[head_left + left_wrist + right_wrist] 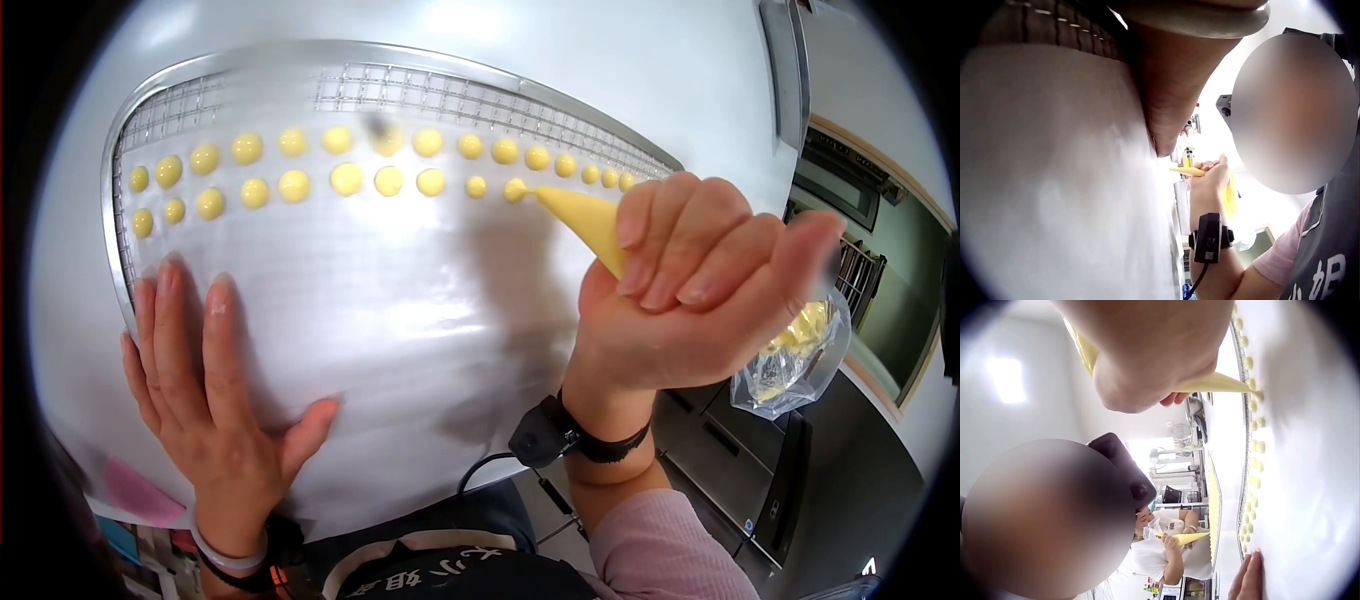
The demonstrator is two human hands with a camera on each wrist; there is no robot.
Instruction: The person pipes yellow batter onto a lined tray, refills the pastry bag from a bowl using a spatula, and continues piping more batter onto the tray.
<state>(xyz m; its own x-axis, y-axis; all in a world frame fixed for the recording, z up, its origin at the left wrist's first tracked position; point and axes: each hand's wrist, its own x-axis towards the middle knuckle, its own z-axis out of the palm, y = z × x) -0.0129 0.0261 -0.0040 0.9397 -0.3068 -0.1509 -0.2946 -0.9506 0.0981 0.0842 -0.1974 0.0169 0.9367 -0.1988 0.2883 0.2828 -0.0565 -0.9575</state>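
Observation:
My right hand (690,270) grips a piping bag (585,222) of yellow batter, fingers curled round it. The bag tilts down to the left, its tip right at a small yellow dot (514,190) in the nearer row. Its clear, batter-smeared tail (790,365) hangs out behind the wrist. Two rows of round dots (346,179) lie along the far side of a white paper sheet (380,320). On the sheet's left part rests my left hand (215,400), fingers straight and spread. In the right wrist view, the bag's narrow end (1229,382) reaches down to the dots.
The sheet lies on a wire mesh rack (400,88) with a metal rim, on a white table (300,25). Dark cabinets (730,440) stand below at the right. Farther off, another person (1166,550) holds a yellow piping bag (1191,538) over a tray of dots.

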